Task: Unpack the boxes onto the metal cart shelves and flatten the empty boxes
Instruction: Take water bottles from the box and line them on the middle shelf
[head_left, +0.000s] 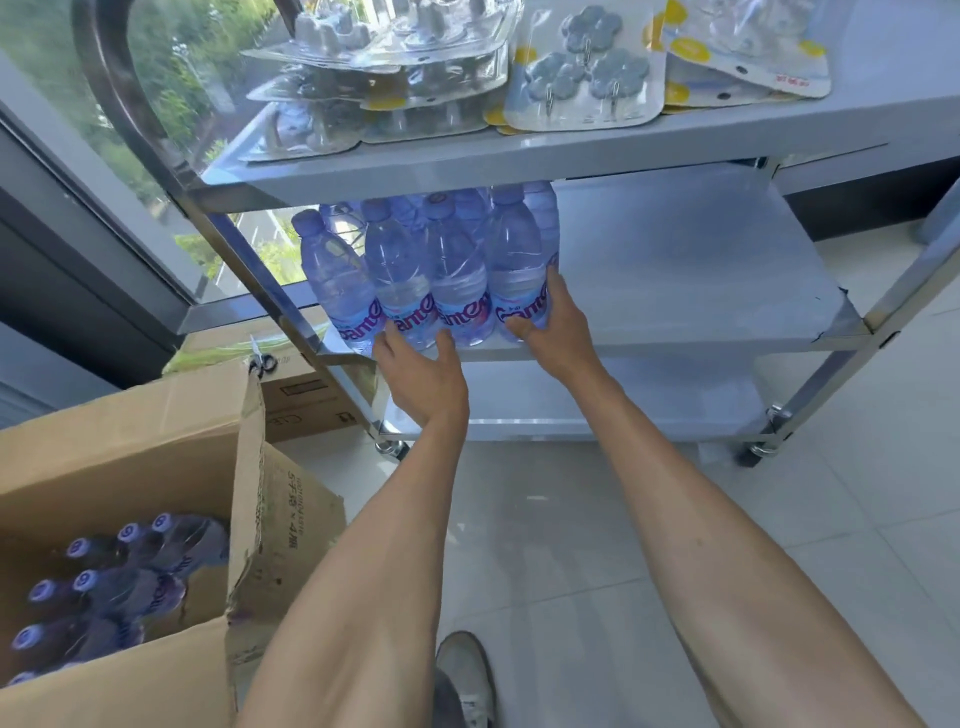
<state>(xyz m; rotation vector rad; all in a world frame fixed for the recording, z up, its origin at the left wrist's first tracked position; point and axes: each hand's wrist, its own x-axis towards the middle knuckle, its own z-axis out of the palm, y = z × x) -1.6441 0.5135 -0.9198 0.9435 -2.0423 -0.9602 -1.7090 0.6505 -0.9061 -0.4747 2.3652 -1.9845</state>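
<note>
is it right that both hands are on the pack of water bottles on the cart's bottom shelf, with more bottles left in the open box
Not quite. In the head view the pack of water bottles stands on the cart's middle shelf, not the bottom one. Both the left hand and right hand are on it, and more bottles remain in the open box.

The bottles (431, 270) on the middle shelf (675, 291) carry a purple script brand on their labels; I read only parts of it, roughly "ante". The caps in the open box (156, 467) on my left each show a "6" or "9"; I cannot tell which. That box's flap (291, 519) has printed characters ending in "× 4". The red print on a hook card (748, 57) on top is too small to read.
</note>
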